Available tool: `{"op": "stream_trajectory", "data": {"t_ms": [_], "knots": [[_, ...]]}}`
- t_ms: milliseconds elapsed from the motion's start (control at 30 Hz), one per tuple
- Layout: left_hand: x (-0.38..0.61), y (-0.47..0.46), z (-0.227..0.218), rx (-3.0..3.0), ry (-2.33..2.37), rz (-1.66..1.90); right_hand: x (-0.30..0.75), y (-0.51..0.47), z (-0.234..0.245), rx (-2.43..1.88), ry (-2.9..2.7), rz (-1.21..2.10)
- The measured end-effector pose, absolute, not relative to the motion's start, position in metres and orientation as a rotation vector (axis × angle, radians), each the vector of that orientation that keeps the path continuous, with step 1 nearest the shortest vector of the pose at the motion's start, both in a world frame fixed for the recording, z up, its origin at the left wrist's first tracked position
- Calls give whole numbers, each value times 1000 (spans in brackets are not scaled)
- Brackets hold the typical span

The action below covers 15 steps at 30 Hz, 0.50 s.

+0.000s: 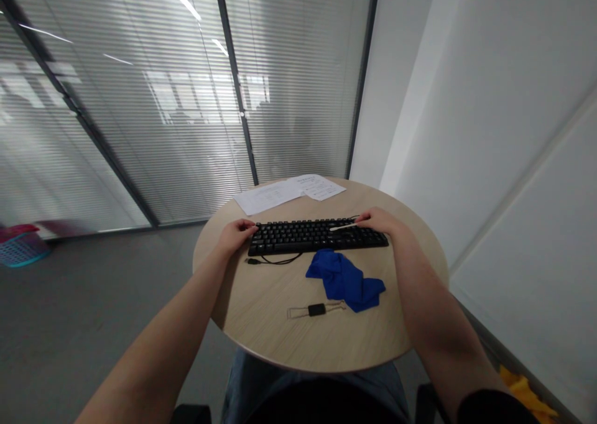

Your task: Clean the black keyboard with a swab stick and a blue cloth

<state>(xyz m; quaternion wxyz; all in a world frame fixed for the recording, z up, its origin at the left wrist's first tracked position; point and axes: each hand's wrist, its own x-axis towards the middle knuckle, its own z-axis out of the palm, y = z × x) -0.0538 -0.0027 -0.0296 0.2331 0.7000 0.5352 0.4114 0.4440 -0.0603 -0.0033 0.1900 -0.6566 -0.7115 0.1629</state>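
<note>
A black keyboard (pixel 317 235) lies across the middle of a round wooden table (pixel 261 324). My left hand (pixel 237 234) is closed on the keyboard's left end. My right hand (pixel 380 220) pinches a thin pale stick (pixel 342 227) whose tip rests on the keys near the right end. A crumpled blue cloth (pixel 346 279) lies just in front of the keyboard. The keyboard's black cable (pixel 275 261) curls on the table below its left part.
A small black tool with wire loops (pixel 316 310) lies near the table's front. White paper sheets (pixel 289 192) sit at the far edge. Glass walls with blinds stand behind. A basket (pixel 21 245) is on the floor at far left, something yellow (pixel 527 391) at lower right.
</note>
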Motion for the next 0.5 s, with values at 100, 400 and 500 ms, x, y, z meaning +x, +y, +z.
{"op": "stream_trajectory", "data": {"t_ms": [100,400,500], "knots": [[-52,-5,-28,1926,1482,1128,439,-64,0,-1856,-2015,461],[-49,-9,-23,1915,1501,1111,416,-66,7,-1823,-2106,497],[-49,-10,-22,1927,1506,1101,410,-64,6,-1800,-2131,510]]}}
